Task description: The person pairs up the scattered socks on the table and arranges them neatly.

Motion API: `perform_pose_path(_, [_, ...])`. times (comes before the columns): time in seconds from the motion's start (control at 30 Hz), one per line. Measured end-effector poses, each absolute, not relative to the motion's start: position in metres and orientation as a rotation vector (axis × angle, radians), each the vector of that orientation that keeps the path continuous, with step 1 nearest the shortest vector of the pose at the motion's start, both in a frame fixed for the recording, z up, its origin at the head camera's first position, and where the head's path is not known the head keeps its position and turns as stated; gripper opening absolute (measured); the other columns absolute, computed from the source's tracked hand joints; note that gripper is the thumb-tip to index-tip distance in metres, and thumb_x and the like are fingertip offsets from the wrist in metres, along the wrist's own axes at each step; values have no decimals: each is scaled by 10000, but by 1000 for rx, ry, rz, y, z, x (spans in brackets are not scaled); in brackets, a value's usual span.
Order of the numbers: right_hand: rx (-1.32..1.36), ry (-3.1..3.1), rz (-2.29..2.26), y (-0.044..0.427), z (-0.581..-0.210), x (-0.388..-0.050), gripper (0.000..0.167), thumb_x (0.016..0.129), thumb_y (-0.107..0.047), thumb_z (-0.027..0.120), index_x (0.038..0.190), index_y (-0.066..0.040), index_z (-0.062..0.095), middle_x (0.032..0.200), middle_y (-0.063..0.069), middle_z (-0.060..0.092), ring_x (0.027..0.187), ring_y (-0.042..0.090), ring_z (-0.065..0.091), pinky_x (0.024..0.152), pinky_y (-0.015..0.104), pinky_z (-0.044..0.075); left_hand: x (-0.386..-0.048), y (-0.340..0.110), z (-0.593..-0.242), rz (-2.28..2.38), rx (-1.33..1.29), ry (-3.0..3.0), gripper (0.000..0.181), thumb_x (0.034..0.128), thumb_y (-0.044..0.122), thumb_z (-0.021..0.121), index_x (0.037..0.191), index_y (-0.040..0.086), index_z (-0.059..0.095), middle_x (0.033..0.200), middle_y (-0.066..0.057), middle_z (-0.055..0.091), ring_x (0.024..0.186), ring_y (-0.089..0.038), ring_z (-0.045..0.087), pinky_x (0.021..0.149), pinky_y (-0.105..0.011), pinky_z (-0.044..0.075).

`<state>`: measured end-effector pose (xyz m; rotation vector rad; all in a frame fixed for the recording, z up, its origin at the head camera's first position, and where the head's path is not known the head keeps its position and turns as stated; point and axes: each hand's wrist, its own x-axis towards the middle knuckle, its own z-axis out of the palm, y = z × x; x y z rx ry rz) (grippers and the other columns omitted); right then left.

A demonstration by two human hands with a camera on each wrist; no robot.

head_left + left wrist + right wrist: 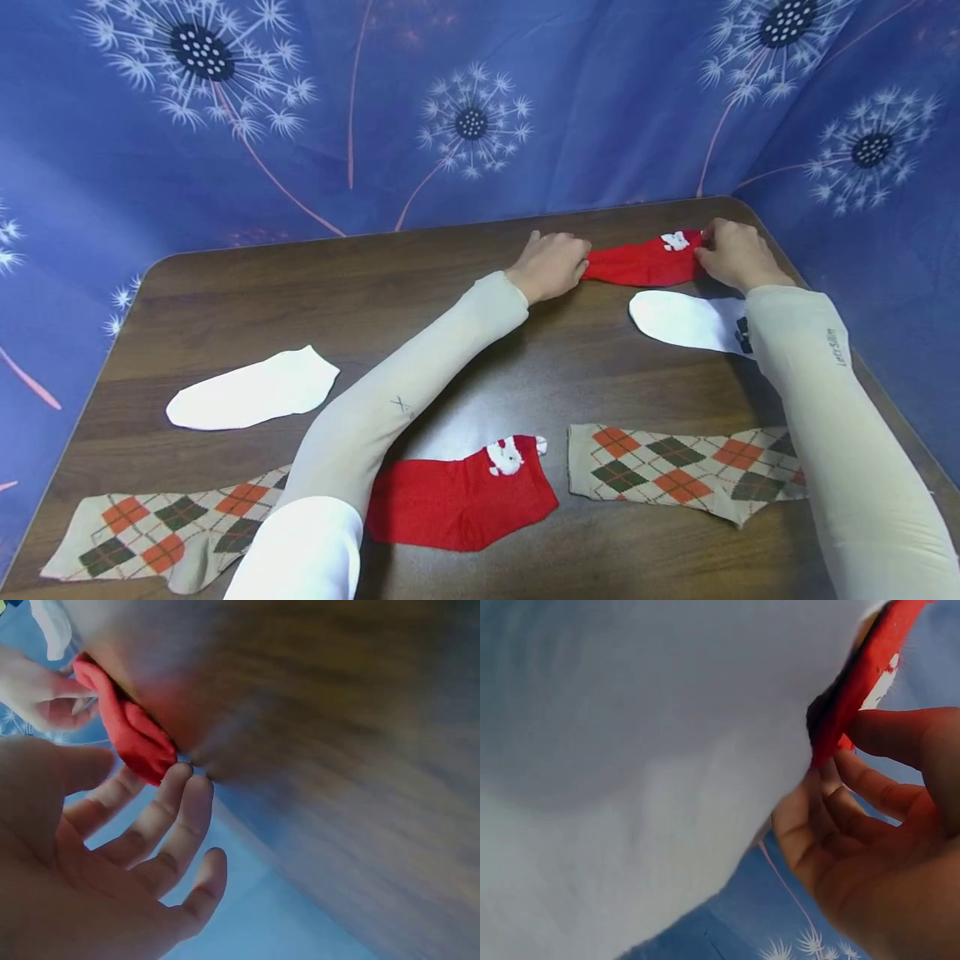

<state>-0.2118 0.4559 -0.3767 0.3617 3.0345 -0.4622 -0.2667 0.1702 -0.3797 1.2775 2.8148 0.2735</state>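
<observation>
Nearest, on the brown bench (pixel 585 375), L argyle sock (pixel 150 533) is lying flat at the L corner, its R end running under the L sleeve (pixel 405 375). Near red sock (pixel 450 504) is lying just R of that sleeve, w/ a white animal face showing by its R end. R argyle sock (pixel 675 471) is lying beside it, apart, R end going under the R sleeve (pixel 825 417).

Mid-bench, L white sock (pixel 255 390) is lying slightly angled, well apart from R white sock (pixel 682 321), which is showing a dark patch where the R sleeve is covering its end.

Far red sock (pixel 637 262) is lying near the bench's far edge, toward the R corner, just beyond R white sock & stretching btwn both hands. L hand (pixel 551 265) is touching its L end w/ fingertips; fingers (pixel 196 802) are spreading loosely, bent a bit, thumb standing off, no grip showing. R hand (pixel 738 252) is pinching the R end, by the white face, btwn thumb & curled fingers.

Behind, a blue backdrop w/ dandelion print (pixel 600 125) is hanging along the bench.
</observation>
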Motion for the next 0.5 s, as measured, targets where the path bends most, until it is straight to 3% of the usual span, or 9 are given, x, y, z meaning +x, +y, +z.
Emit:
perform_pose_path(0.1, [388,3025,-493,454,-377,-212,323,957,-102,568,1175,124,489,1115,361,539,955,491,530,850,622,482,-268,173,-377,286,1245,2786,91,975,149,553,979,159,643,935,26,645,901,-147,617,837,-396,390])
perform_pose_path(0.27, [400,3027,-488,450,-377,-212,202,936,-64,562,1056,93,520,1007,327,571,835,432,540,720,532,523,-267,175,-376,285,1203,2752,146,912,79,617,1041,138,655,1011,2,664,946,-170,634,791,-369,418])
perform_pose_path(0.5, [358,3002,-493,453,-376,-212,168,881,10,521,1024,91,487,941,308,554,817,422,526,727,537,466,-269,179,-373,284,1206,2739,101,924,85,623,1008,128,658,960,5,669,890,-170,629,793,-370,428])
